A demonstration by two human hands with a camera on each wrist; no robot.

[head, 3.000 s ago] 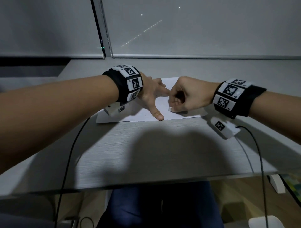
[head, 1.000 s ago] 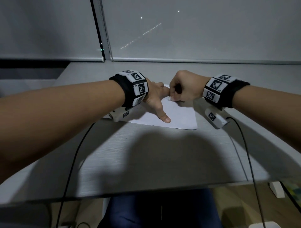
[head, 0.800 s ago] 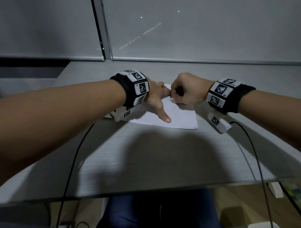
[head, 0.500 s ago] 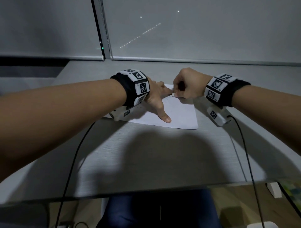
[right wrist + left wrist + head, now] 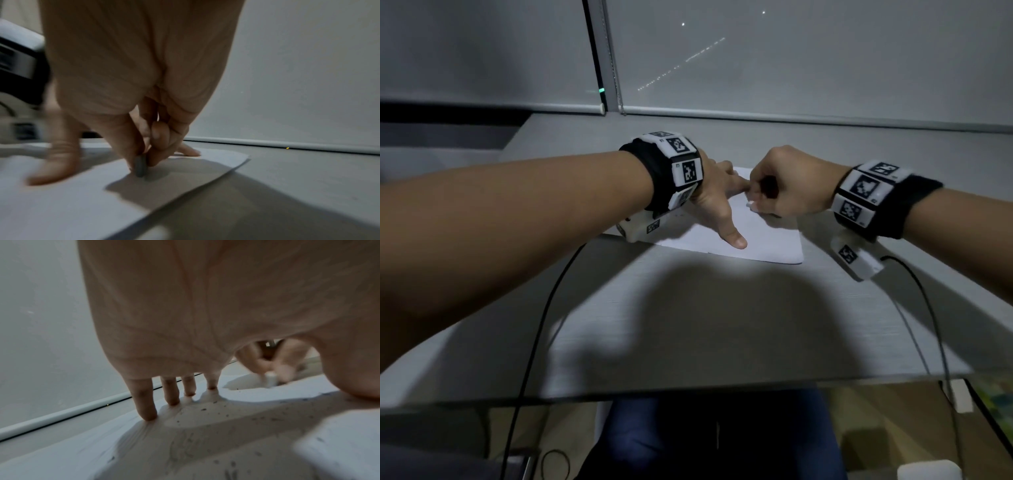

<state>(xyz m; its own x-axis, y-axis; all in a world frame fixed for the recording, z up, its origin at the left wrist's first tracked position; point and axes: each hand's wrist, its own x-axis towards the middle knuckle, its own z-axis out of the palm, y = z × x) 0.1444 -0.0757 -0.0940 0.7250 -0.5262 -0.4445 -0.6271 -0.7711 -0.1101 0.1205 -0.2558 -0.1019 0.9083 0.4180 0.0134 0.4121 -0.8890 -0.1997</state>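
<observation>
On the grey desk (image 5: 688, 325), the left hand (image 5: 717, 197) pins the white paper sheet (image 5: 770, 243) with spread, straight fingers; the right hand (image 5: 791, 186) pinches a small whitish eraser (image 5: 752, 205), tip on the sheet's far part. Erasing seems under way; the next stroke needs steady left-hand pressure against creasing.

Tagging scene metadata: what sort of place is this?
Probably an office or study by a window: a grey wood-grain desk, roller blinds lowered behind it, and a paper sheet the left hand presses flat while the right hand pinches a small eraser on it.
</observation>
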